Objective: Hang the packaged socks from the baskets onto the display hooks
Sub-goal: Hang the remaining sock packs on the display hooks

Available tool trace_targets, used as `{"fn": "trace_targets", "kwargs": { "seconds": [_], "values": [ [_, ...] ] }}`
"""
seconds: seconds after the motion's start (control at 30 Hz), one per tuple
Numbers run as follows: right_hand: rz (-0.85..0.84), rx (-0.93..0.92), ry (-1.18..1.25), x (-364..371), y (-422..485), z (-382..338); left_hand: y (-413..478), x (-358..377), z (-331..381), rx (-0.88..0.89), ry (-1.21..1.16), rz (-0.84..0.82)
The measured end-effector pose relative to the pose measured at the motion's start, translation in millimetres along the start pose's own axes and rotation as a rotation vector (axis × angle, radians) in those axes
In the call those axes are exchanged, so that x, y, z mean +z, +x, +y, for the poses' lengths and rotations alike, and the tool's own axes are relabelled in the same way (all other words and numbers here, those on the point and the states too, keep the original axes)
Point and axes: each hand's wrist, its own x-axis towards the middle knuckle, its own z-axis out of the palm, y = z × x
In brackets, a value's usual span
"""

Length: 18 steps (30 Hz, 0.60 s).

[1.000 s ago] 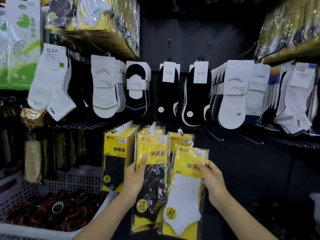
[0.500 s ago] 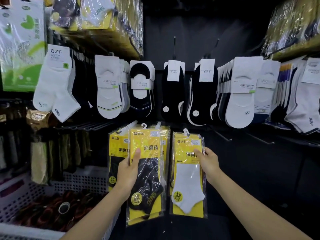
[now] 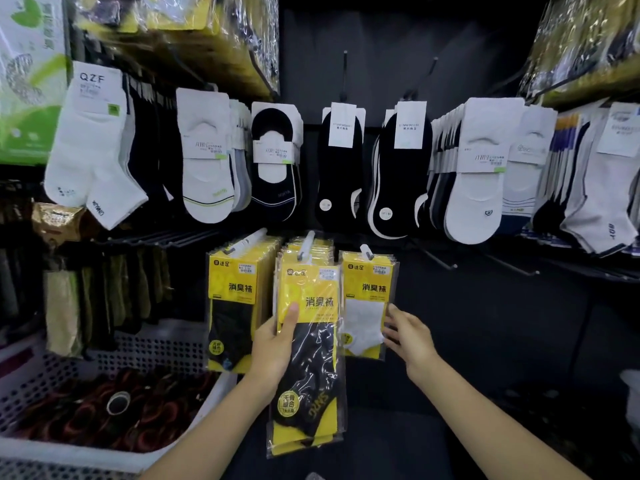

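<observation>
The black sock packs (image 3: 311, 358) are low centre, tops up at the middle hook (image 3: 307, 242). The left hand (image 3: 273, 351) grips them, thumb flat on the front. Just right, the white sock pack (image 3: 367, 306) hangs alone; the right hand (image 3: 410, 337) has loose fingers touching its edge, holding nothing. The white basket (image 3: 86, 457) sits near left.

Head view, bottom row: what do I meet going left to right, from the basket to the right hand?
In order: white basket → hanging black-sock packs → left hand → gripped black-sock packs → white-sock pack → right hand.
</observation>
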Motion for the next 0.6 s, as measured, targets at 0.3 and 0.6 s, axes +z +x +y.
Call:
{"fn": "trace_targets", "kwargs": {
  "seconds": [0.3,0.6],
  "values": [
    [-0.245,-0.108,0.011,-4.0,-38.1,-1.5,-17.6,36.7,-5.0,-0.008,0.028,-0.107],
    [-0.061,-0.275,-0.031,-14.5,-7.6,-33.1,10.2,0.8,12.9,0.141,0.115,0.027]
  ]
}}
